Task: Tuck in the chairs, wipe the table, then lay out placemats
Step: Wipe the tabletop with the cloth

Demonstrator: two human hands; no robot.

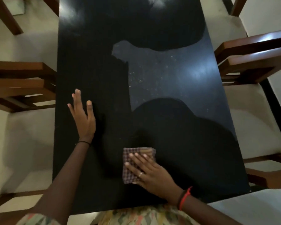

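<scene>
- Across the view, the black table [91, 65] lies bare, crumbs at its centre; wiping is judged unfinished.
- Chairs [256, 62] flank the table.
- Left hand [83, 117], open flat on the table, braces.
- Right hand [150, 172], fingers spread, presses the checked cloth [130, 168] at the table's near end.

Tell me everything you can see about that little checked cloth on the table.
The cloth is a small piece of fabric in a fine red-and-white check, folded into a rough rectangle with a plainer tan band along its far edge. It lies flat on the dark table near the person's end, pressed down by the right hand, whose spread fingers cover its right part. The left hand rests apart from it. Crumbs dot the tabletop farther away.
</scene>
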